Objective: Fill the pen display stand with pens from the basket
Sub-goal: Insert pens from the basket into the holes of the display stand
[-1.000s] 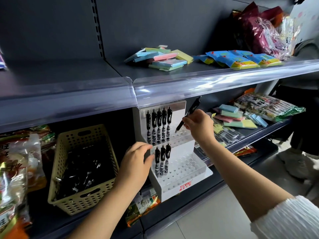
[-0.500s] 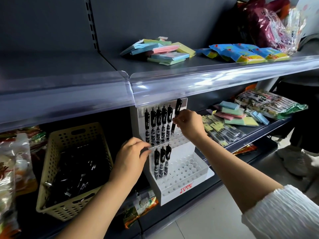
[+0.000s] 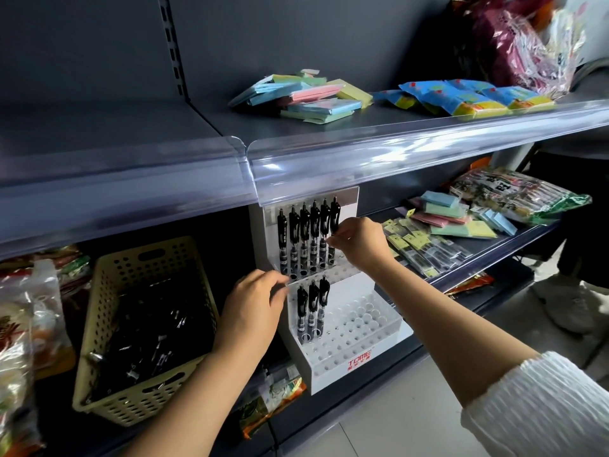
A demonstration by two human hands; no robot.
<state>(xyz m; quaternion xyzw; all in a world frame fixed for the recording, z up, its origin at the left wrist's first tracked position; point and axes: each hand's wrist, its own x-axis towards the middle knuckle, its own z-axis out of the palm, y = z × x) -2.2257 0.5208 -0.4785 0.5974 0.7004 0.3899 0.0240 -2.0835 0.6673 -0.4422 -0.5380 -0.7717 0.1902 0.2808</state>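
I am looking at the stand (image 3: 362,328). It is white, with steps full of little round holes, and it is sitting on the low shelf (image 3: 494,258) in the middle of my view.

My right hand (image 3: 359,244) is pinching a black pen (image 3: 334,215), with my thumb and fingers curling on it. The pen is standing straight up at the three o'clock end of the top row. It is just beside the top pens (image 3: 303,235), five of them standing side by side. My hand is hiding the low part of the pen, so I cannot tell if its tip is sitting in a hole.

My left hand (image 3: 252,308) is curling its fingers round the nine o'clock edge of the stand, at the middle step, and gripping it. At three o'clock from that hand, the low pens (image 3: 311,308), three of them, are standing in the next row down.

The basket (image 3: 131,404) is sitting at nine o'clock from the stand, near it, on the same shelf. It is tan with holes in its walls. The loose pens (image 3: 148,334) are lying in it in a black heap.

On the top shelf (image 3: 428,146), at twelve o'clock, paper notes (image 3: 306,97) are lying in a pile. Blue packs (image 3: 461,98) are lying at one o'clock. More notes (image 3: 454,219) are lying at three o'clock from the stand. Shiny bags (image 3: 19,324) are sitting at nine o'clock, past the basket. My white sleeve (image 3: 543,407) is showing at five o'clock.
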